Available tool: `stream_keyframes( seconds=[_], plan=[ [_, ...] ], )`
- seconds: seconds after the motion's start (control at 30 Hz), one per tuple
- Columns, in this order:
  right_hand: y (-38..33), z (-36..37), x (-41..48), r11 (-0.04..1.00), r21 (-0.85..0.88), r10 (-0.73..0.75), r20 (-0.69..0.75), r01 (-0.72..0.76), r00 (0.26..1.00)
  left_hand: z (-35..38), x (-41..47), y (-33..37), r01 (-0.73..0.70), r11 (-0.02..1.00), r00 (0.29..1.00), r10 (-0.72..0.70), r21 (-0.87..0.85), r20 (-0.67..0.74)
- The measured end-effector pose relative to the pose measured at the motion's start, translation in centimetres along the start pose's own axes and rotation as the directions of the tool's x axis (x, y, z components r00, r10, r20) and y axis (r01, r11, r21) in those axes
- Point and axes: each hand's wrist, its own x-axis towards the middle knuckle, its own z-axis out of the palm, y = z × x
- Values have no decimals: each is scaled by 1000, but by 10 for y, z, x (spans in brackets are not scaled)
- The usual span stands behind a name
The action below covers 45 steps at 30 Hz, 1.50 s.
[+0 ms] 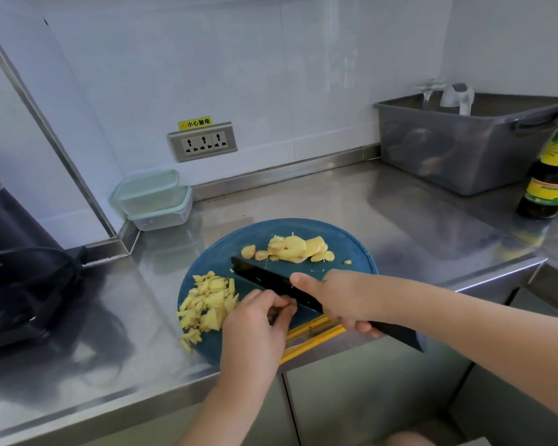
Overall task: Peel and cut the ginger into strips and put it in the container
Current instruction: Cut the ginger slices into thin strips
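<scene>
A round blue cutting board (351, 249) lies on the steel counter. Peeled ginger slices (290, 249) sit in a pile at its far side. Cut ginger strips (207, 304) are heaped on its left side. My right hand (339, 297) grips the handle of a black knife (264, 278), blade lying across the board's middle. My left hand (255, 320) has its fingers curled, pinching a small ginger piece against the board beside the blade; that piece is mostly hidden. Clear lidded containers (155, 201) are stacked at the back left corner.
A grey plastic tub (458, 149) with glassware stands at the back right, a dark sauce bottle (551, 175) beside it. A black appliance with a cable (20, 275) sits at the left. A wall socket (203, 143) is behind. Yellow strips (316, 333) lie at the counter edge.
</scene>
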Motion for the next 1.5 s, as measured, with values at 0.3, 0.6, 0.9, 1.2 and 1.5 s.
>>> stream_keyframes(
  seconds=[0.3, 0.6, 0.9, 1.2, 1.5],
  plan=[
    [34, -18, -16, 949, 315, -61, 115, 22, 992, 0, -2, 2, 24, 999, 1000, -24, -21, -7],
    [29, -20, -33, 982, 187, -4, 134, -21, 991, -1, -2, 2, 11, 1000, 1000, -11, 5, -15],
    [17, -4, -29, 995, 1, 102, 151, -104, 983, 0, 0, 0, 25, 1000, 1000, -25, 6, -6],
    [2, 4, -14, 992, -30, 123, 50, -122, 991, -1, -2, -1, -8, 1000, 1000, 8, -17, -11],
    [36, -4, -19, 928, 372, -42, 143, -14, 989, -4, -6, -2, -56, 998, 998, 57, 40, -16]
  ],
)
